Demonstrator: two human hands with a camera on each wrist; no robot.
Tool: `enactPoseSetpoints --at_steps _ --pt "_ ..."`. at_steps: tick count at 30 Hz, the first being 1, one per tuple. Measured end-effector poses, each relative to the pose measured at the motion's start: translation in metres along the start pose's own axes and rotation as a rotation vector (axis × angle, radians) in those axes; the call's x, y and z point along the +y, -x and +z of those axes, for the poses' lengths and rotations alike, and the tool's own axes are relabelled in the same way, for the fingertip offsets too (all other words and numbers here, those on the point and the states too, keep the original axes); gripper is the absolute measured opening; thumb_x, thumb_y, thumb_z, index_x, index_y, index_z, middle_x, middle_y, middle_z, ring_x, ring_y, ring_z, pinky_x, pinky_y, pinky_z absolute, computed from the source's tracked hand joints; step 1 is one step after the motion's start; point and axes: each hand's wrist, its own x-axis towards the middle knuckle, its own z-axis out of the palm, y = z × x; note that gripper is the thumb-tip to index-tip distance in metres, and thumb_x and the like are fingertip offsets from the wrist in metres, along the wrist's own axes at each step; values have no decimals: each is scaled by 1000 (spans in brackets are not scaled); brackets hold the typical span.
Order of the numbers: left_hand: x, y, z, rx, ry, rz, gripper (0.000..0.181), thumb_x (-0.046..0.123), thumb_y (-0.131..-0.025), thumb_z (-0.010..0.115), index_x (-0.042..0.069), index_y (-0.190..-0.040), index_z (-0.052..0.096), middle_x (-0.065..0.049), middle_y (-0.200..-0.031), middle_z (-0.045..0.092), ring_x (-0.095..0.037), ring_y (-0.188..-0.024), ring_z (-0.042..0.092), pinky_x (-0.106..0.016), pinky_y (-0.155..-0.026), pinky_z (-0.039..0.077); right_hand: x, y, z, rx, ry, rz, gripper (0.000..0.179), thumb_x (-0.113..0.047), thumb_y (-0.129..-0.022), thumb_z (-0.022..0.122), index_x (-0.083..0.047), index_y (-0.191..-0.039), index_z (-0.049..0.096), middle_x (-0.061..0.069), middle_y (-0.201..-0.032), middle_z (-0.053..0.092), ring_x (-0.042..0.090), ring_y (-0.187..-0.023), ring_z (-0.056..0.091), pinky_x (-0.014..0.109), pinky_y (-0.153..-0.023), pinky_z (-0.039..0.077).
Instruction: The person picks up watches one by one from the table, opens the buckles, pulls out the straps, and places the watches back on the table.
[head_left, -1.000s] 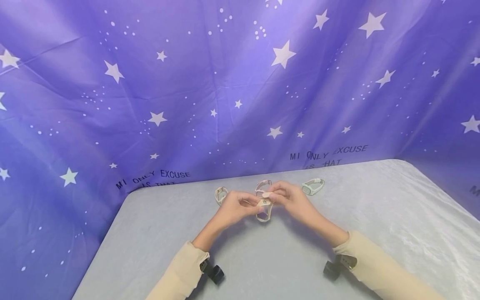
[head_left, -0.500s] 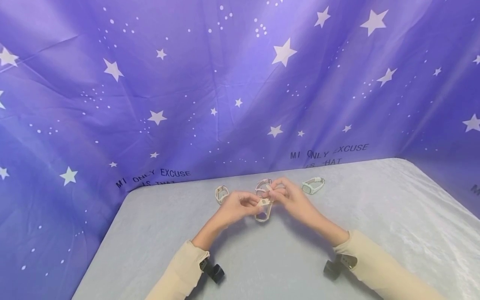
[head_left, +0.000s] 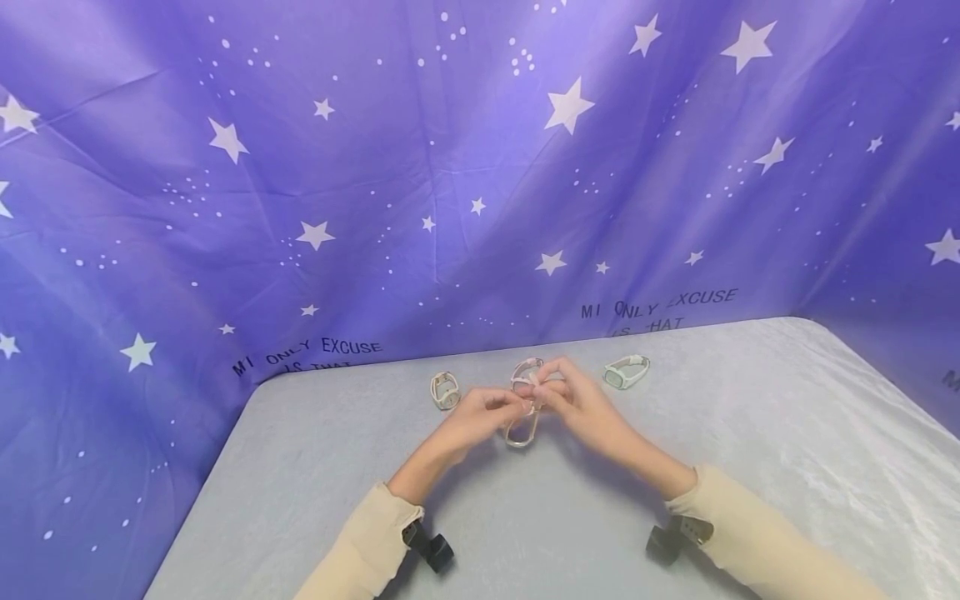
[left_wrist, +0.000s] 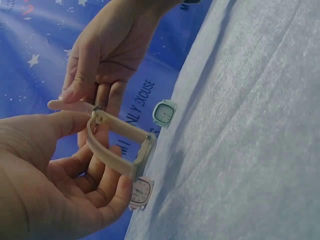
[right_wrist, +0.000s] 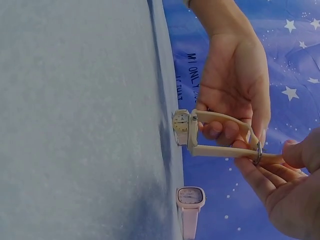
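Observation:
A beige wristwatch [head_left: 519, 444] is held up above the table, its strap closed into a loop. My left hand [head_left: 477, 419] pinches it close to the metal buckle [right_wrist: 258, 153], thumb against the strap. The strap's free tip [left_wrist: 70, 105] passes through the buckle and lies between thumb and fingers of my right hand [head_left: 585, 407]. Below hangs the watch case [right_wrist: 192, 138], its dial turned from view. Just beyond the hands a pink wristwatch [right_wrist: 191, 195] rests on the table, partly covered by the right fingers in the head view.
On the grey cloth-covered table [head_left: 540, 533] a cream wristwatch [head_left: 450, 400] lies near the left hand. Right of the right hand is a mint-green wristwatch [head_left: 616, 378]. A purple star-patterned curtain [head_left: 420, 167] hangs behind the table's far edge.
The held watch has tilted, its loop swinging slightly left. My left hand has shifted a little to the right, and the right fingers have closed in on the strap tip by the buckle.

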Motion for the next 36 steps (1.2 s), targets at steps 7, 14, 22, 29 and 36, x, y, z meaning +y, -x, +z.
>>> enactPoseSetpoints --at_steps 7,14,22,29,36 --pt "4 2 5 37 43 -11 30 21 -96 67 -7 -104 74 -20 -104 74 -7 -86 60 -23 -79 49 -4 3 5 12 96 -32 13 -5 -102 55 -4 -115 52 21 -125 69 33 -112 71 34 -99 58" --pt "7 4 8 58 73 -48 28 21 -93 70 -5 -103 74 -1 -84 70 -8 -80 57 -23 -76 46 -6 6 9 26 183 -72 13 -9 -102 58 -7 -113 52 21 -128 67 36 -120 67 49 -104 54" --pt "8 3 8 35 95 -59 29 19 -97 67 -5 -111 71 -10 -109 76 -10 -97 64 -27 -92 48 -6 5 6 32 156 -47 13 -8 -104 54 -8 -116 51 18 -125 71 33 -115 70 51 -106 52" --pt "9 2 7 25 122 -82 27 14 -100 61 -6 -117 68 -17 -116 73 -12 -101 65 -39 -105 47 -5 3 0 36 35 -11 15 -9 -106 50 -5 -120 50 18 -126 71 29 -108 74 44 -105 54" --pt "9 2 4 -5 131 -50 27 9 -102 54 -7 -119 67 -18 -119 71 -13 -105 64 -43 -109 44 -3 -1 -2 31 -59 -1 18 -10 -107 49 2 -120 44 26 -126 69 36 -112 72 44 -104 54"
